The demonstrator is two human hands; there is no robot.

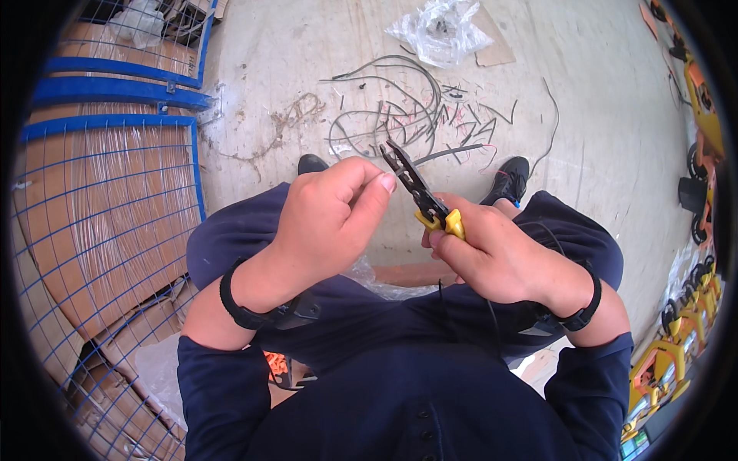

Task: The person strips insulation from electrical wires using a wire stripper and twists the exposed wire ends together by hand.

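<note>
My right hand (496, 250) is closed round the yellow handles of black-jawed wire strippers (413, 181), whose nose points up and to the left. My left hand (329, 215) pinches thumb against forefinger right beside the jaws. Whatever lies in that pinch, if anything, is too small to make out. Beyond the strippers, a loose heap of dark cable pieces (430, 104) is spread on the floor, with thin red bits of wire among them. One thicker cable end (461, 149) lies just past the tool, thin red wire coming out of it.
Clear plastic bags (442, 31) lie at the far side near a piece of cardboard (493, 42). On the left stands a blue mesh cage (115, 123) holding wrapped cardboard boxes. Yellow and black equipment (661, 369) lines the right edge. My shoes (509, 180) flank the cable heap.
</note>
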